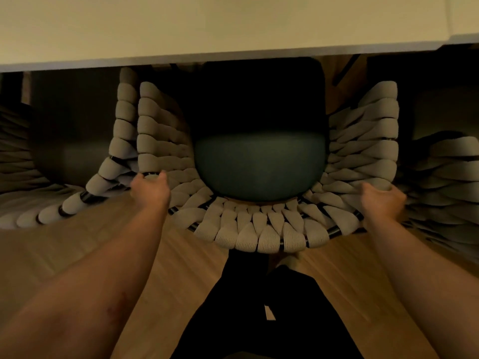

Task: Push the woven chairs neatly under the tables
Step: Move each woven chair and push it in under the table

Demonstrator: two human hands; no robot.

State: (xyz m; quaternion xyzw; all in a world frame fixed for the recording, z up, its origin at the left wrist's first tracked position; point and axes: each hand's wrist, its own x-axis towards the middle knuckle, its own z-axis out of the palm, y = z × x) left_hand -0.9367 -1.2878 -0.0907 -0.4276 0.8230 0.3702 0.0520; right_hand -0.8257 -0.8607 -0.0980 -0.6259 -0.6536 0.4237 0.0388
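Woven chair (260,230) sits right before you, its dark seat cushion (259,164) partly under the far worktop (181,27); your left hand (150,189) and right hand (381,200) each curl round its back rim, one per side.

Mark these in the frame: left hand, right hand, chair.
left hand (150,190): head view, back of the hand, fingers curled over the rim.
right hand (381,200): head view, back of the hand, knuckles.
chair (261,235): head view, woven strap at the middle of the back rim.
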